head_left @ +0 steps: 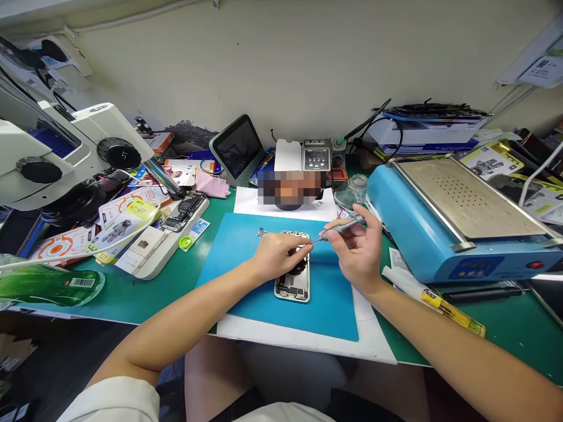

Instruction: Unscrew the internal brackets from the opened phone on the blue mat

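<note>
An opened smartphone with a pale, rounded frame (300, 287) lies flat on a thin blue rectangular mat (328, 310), its short end toward the person. Its inside is bared: a round black patch sits around the middle, with silvery and grey parts filling the near end.

The left hand (273, 257) lies across the phone's upper left part, hiding much of it. Its thumb and forefinger are drawn close together over the phone's right edge; whether they pinch anything cannot be told. The right hand (361, 253) is just right of the phone, its fingers pinching a slim grey pen-shaped screwdriver (350, 224), whose thin tip points left to the left fingertips. Whether that tip touches the phone cannot be made out.

Small metallic pieces (261, 232) lie on the mat beyond the left hand. White paper (373, 337) shows under the mat, on a green desk (153, 293). To the right stand a clear glass jar (355, 189) and a blue boxy machine topped by a perforated metal plate (461, 202), with a yellow-handled cutter (455, 313) nearer the person. To the left are a white microscope (83, 138) and a green plastic bottle (55, 282).
</note>
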Demonstrator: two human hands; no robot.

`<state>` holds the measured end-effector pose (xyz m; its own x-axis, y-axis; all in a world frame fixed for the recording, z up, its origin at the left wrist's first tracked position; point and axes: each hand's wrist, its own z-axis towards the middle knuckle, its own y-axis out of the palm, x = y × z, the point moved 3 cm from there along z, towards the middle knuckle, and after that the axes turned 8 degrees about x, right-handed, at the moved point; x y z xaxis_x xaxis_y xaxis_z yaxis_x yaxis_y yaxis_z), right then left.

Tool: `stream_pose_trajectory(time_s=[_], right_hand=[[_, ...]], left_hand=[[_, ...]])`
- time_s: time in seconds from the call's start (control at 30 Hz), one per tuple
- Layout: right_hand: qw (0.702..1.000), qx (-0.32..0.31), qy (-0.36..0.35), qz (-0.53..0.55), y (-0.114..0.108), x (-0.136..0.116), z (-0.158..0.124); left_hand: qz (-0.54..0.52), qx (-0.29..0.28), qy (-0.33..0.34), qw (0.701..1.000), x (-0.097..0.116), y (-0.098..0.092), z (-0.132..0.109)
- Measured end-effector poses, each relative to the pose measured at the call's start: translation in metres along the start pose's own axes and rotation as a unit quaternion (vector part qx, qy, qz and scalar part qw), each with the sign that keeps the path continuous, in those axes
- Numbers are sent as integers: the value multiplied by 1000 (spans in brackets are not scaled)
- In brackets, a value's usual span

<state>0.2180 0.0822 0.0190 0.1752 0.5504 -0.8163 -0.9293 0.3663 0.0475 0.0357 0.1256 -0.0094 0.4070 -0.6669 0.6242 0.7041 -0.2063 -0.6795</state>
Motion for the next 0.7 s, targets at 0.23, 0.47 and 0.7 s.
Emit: stream_pose_trajectory(time_s=[0.23,0.47,0.7], right_hand=[[1000,4,0,-4,-2,2,0],[1000,4,0,-1,-2,3,-1],[1000,11,-3,-3,-1,1,1]], left_hand=[[0,-5,-2,1000,-1,0,-1],[5,-3,-5,1000,-2,0,-1],[15,18,-10,1000,-4,-3,-3]])
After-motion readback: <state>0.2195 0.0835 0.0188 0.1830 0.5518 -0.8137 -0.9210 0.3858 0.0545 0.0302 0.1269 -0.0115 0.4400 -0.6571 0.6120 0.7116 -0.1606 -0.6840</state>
